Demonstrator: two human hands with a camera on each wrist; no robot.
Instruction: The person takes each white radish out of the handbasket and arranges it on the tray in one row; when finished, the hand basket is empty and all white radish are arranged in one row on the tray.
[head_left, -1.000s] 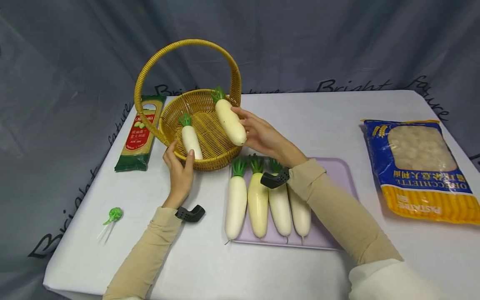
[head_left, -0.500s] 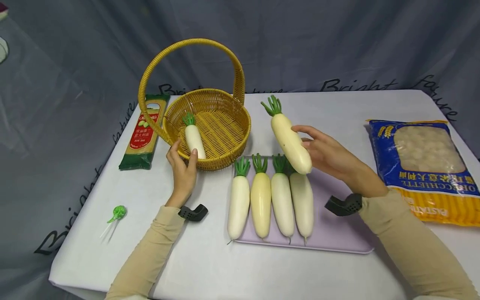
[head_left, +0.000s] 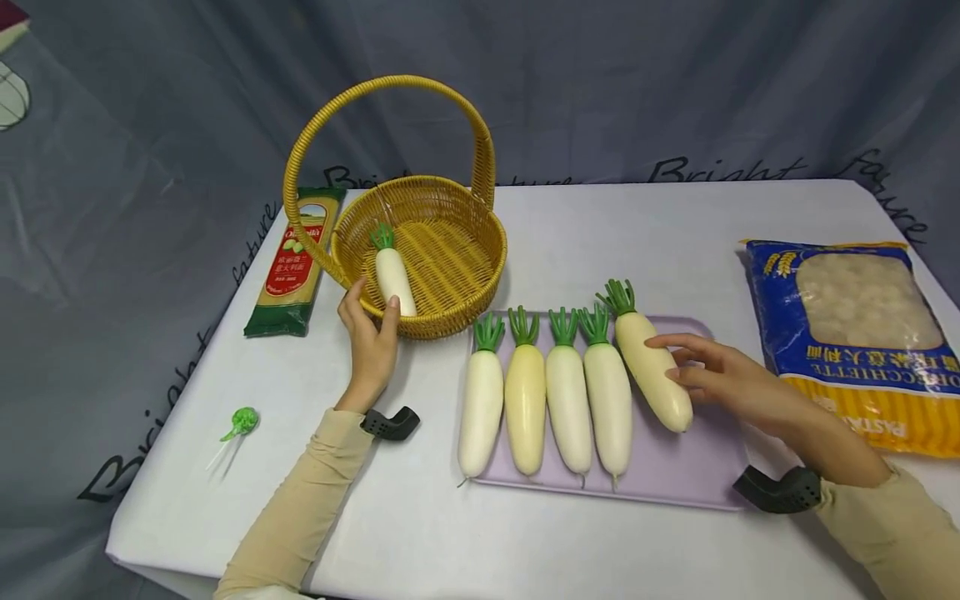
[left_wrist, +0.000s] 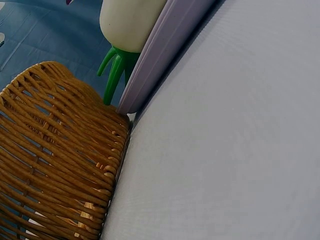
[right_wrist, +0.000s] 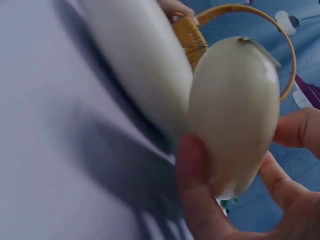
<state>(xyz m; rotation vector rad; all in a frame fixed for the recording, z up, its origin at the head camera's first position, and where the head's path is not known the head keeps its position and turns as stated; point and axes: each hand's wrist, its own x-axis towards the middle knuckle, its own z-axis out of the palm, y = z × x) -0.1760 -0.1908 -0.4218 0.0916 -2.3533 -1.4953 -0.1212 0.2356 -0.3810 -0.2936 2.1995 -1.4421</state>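
Observation:
My right hand (head_left: 731, 379) pinches a pale white radish (head_left: 652, 367) with green leaf stubs between thumb and fingers. It is held tilted at the tray's right part, beside a row of several white radishes (head_left: 568, 408) lying on the lilac tray (head_left: 690, 467). In the right wrist view the held radish (right_wrist: 235, 110) shows its blunt end between thumb and fingers. My left hand (head_left: 371, 346) holds the front rim of the wicker basket (head_left: 457, 321), thumb over the edge. Inside the basket lies one white radish (head_left: 393, 279). The left wrist view shows the basket wall (left_wrist: 55, 160) but not the hand.
A red and green pasta packet (head_left: 288, 271) lies left of the basket. On the right is a large blue and yellow pasta bag (head_left: 855, 333). A green lollipop-like item (head_left: 242, 421) sits at the left. The basket's tall handle (head_left: 405, 81) arches over it.
The right hand has carried its radish from over the basket rightward and down to the tray, beside the row. The left hand has stayed at the basket rim.

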